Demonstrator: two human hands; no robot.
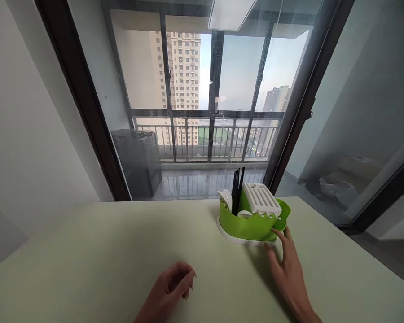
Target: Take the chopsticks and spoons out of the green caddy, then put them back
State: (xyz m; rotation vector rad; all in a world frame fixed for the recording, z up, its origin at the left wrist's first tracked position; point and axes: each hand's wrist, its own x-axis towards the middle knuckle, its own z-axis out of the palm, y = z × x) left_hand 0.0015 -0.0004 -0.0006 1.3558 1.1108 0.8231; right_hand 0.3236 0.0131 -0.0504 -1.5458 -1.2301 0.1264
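A green utensil holder (243,226) with a white base stands on the table, right of centre. Black chopsticks (237,190) rise from it, along with white spoons (226,197). Its right part carries a white slotted knife rack (261,198) with small hooks along the lower edge. My right hand (287,264) is at the holder's near right end, fingers stretched and apart. Its fingertips meet the green wall, and the thumb is beside the base. Left of the holder and nearer to me, my left hand (171,289) hovers with fingers curled in, nothing visible in it.
The pale green table (97,251) ends at a dark-framed glass pane (188,179) just behind the holder. Beyond the glass are a dark cabinet-like box (138,157) and a balcony railing (191,134). A white wall (37,134) borders the left side.
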